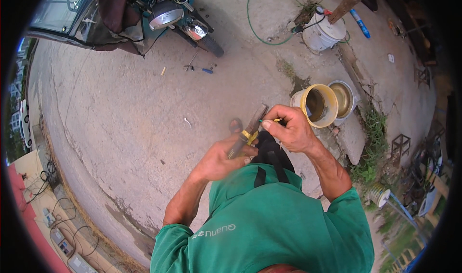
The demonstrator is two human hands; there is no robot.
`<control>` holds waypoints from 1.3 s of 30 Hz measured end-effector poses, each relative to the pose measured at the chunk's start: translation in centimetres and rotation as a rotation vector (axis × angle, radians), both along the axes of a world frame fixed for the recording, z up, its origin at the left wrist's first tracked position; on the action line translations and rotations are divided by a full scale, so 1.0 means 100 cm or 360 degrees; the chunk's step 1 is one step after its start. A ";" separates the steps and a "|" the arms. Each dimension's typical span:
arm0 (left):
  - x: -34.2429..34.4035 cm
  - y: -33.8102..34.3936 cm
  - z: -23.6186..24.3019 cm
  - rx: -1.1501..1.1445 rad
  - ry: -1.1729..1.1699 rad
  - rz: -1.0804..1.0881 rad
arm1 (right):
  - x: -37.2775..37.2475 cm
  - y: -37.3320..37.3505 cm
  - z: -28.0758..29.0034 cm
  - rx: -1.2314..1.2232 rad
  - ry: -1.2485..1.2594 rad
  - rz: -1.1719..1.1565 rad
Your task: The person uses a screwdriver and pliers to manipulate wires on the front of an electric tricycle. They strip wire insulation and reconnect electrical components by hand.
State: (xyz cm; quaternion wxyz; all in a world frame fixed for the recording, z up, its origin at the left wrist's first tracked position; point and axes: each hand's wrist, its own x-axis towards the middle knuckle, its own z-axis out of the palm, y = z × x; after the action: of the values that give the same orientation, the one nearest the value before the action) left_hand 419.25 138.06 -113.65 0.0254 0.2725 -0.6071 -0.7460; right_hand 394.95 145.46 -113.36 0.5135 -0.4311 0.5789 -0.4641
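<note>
My left hand [226, 156] is closed around the dark handles of what look like pliers [249, 134], with yellow parts near the joint. Their dark metal jaws point up and to the right, toward my other hand. My right hand [291, 129] pinches a thin piece of wire [276, 120], green at one end and yellowish at the other. That green end is close beside the jaws; I cannot tell whether the two touch. Both hands are held in front of my body, above the concrete ground.
A yellow-rimmed bucket [331, 96] and a metal basin [347, 110] stand at the right. Farther back are a lidded white bucket [321, 37], a green hose [250, 20] and a motorcycle [192, 27]. A blue-handled screwdriver [207, 71] lies on the concrete.
</note>
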 end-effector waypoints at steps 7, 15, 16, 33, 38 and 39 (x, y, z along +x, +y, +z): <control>-0.013 0.014 -0.002 -0.0814 -0.0183 0.0183 | 0.007 0.000 0.008 0.0198 -0.0181 -0.0047; -0.011 0.017 -0.011 -0.1183 -0.0140 0.0237 | 0.011 0.005 -0.003 0.0290 -0.0354 0.0018; -0.010 0.017 -0.011 -0.1183 -0.0142 0.0238 | 0.012 0.005 -0.003 0.0291 -0.0356 0.0019; -0.008 0.005 -0.005 -0.0146 0.0140 0.0113 | 0.019 0.004 -0.013 0.0092 -0.0882 -0.0172; -0.008 -0.001 -0.001 -0.0096 0.0054 0.0063 | 0.020 0.000 -0.007 0.0089 -0.0694 -0.0220; -0.008 -0.002 0.000 -0.0155 0.0020 0.0063 | 0.020 -0.002 -0.004 0.0093 -0.0483 -0.0243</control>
State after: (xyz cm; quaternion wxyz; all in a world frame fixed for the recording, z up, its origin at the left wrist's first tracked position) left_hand 418.41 137.88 -113.62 0.0573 0.2783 -0.6371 -0.7165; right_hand 396.97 145.24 -113.75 0.5707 -0.2956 0.5390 -0.5444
